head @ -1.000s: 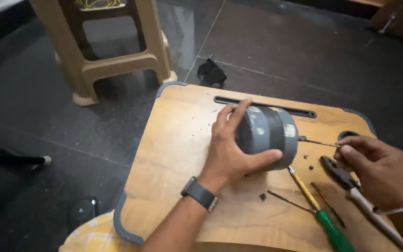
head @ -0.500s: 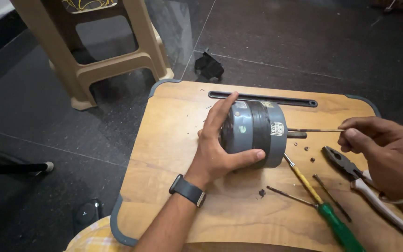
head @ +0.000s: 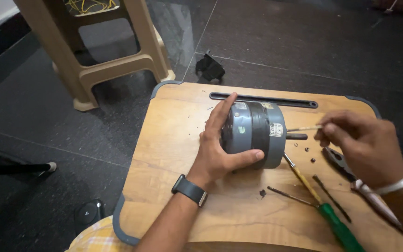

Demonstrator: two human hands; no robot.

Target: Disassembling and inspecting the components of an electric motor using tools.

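i see my left hand (head: 220,149) wrapped over the near end of a grey electric motor (head: 257,135) that lies on its side near the middle of the wooden lap table (head: 173,186), fingers spread along the housing and the thumb pressed against its lower edge. a dark watch (head: 190,190) sits on that wrist. the motor's short shaft (head: 296,136) points to my right. my right hand (head: 360,144) hovers just beside that shaft end, thumb and fingertips pressed together, pinching a thin long bolt (head: 303,128) whose tip reaches the motor's end face. a bangle (head: 397,183) circles that wrist. in front of the motor a screwdriver with a yellow shank and green handle (head: 325,205) lies angled on the board, its tip just under the housing. two more thin rods (head: 304,198) lie beside it, and pliers (head: 350,177) lie partly under my right hand. a few small nuts (head: 306,150) are scattered near the shaft. beyond the table, on the dark tiled floor (head: 304,42), stands a beige plastic stool (head: 113,51), and a small black part (head: 210,68) lies near the table's far edge.
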